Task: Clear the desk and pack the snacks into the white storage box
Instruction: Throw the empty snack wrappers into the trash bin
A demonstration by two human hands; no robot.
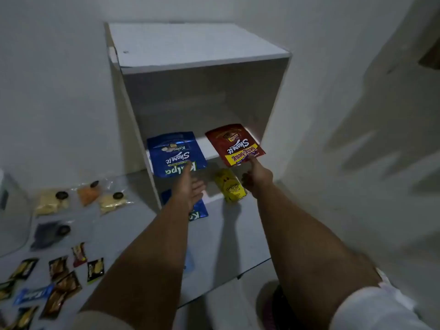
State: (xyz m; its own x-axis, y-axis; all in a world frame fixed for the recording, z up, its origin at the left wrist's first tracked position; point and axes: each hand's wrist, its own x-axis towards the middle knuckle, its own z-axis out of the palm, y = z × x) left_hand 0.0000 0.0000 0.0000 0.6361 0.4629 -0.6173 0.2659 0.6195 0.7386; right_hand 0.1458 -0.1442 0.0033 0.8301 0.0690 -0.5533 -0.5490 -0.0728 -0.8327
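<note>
Two pouches were held up at the open front of the white storage box, which stood on its side on the desk. The blue pouch was pinched at its lower edge by the left hand, palm turned inward and fingers loosely spread. The red pouch was gripped at its lower edge by the right hand, fingers curled beneath. Each pouch stood with its long axis upright, leaning into the box, printing upside down. Both lay directly ahead of the hands, just over the box's floor, the red one a little deeper. A yellow packet and a second blue pouch lay at the box's mouth, below the hands. Small wrapped snacks remained well to the left, nearer the left hand.
</note>
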